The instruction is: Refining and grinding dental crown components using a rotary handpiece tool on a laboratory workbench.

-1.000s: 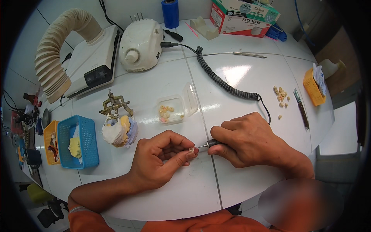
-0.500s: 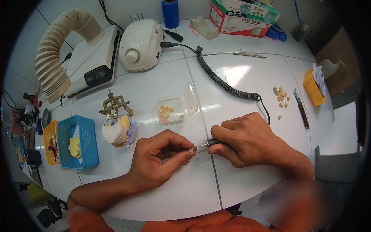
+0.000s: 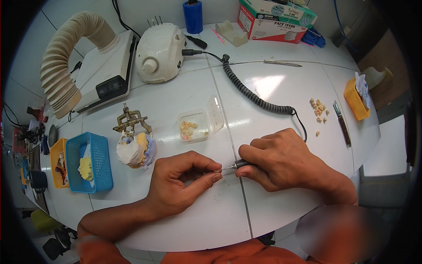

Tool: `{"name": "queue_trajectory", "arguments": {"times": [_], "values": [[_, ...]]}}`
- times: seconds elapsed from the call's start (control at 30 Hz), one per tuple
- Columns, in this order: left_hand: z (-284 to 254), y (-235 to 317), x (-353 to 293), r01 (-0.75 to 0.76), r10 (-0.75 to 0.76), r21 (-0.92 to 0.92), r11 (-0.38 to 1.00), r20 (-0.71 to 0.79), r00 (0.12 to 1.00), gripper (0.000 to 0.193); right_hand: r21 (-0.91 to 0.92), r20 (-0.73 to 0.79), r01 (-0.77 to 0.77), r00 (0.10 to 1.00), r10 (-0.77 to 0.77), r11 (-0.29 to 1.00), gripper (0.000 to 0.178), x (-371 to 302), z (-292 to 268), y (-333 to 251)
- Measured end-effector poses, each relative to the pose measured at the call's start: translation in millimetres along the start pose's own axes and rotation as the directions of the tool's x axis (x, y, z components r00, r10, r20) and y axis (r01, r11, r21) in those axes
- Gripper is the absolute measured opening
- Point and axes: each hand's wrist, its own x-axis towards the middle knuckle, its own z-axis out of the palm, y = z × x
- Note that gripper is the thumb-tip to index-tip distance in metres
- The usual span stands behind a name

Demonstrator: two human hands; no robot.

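My right hand (image 3: 279,163) is wrapped round the black grip of a rotary handpiece (image 3: 242,164). Its thin metal bur points left and meets the fingertips of my left hand (image 3: 180,180). Thumb and forefinger of that hand pinch a small artificial tooth, now almost wholly hidden between them. Beyond my hands stands a clear plastic box (image 3: 181,130) with its lid raised, several small teeth inside. Left of it, a brass articulator (image 3: 130,122) carries plaster dental models (image 3: 129,152). More loose teeth (image 3: 318,108) lie in a scattered group at the right.
A coiled black cord (image 3: 250,94) runs to a white control unit (image 3: 160,53). Beside that is a dust extractor with a ribbed hose (image 3: 66,48). Blue basket (image 3: 103,165) at left; knife (image 3: 342,123) and yellow basket (image 3: 354,99) at right; mask box (image 3: 268,28) at back.
The pale tooth that showed at my left fingertips is now mostly covered by them. The handpiece has shifted very slightly left; both hands otherwise keep their places.
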Motion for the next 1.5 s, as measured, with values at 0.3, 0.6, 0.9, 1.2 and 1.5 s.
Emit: {"name": "queue_trajectory", "arguments": {"times": [0.3, 0.6, 0.9, 1.2, 1.5], "values": [[1, 4, 0, 0.054, -0.053, 0.025, 0.998, -0.011, 0.999, 0.019, -0.011, -0.061, -0.008, 0.998, 0.007, 1.0, 0.043, -1, 6, -3], [2, 4, -1, 0.075, -0.075, 0.011, 0.997, -0.018, 0.997, 0.018, -0.01, -0.075, -0.02, 0.997, 0.019, 1.0, 0.042, -2, 7, -5], [1, 11, 0, 0.135, -0.135, 0.003, 0.991, 0.006, 0.991, 0.018, 0.006, -0.082, -0.014, 0.997, 0.014, 1.0, 0.042, -1, 6, -4], [2, 13, 2, 0.177, -0.179, -0.121, 0.977, -0.008, 0.984, 0.021, 0.029, -0.052, -0.046, 0.998, 0.047, 0.999, 0.044, -1, 4, -2], [-1, 16, 3, 0.222, -0.223, -0.163, 0.961, 0.011, 0.975, 0.023, 0.018, -0.122, -0.02, 0.992, 0.022, 1.0, 0.045, 0, 9, -2]]}}
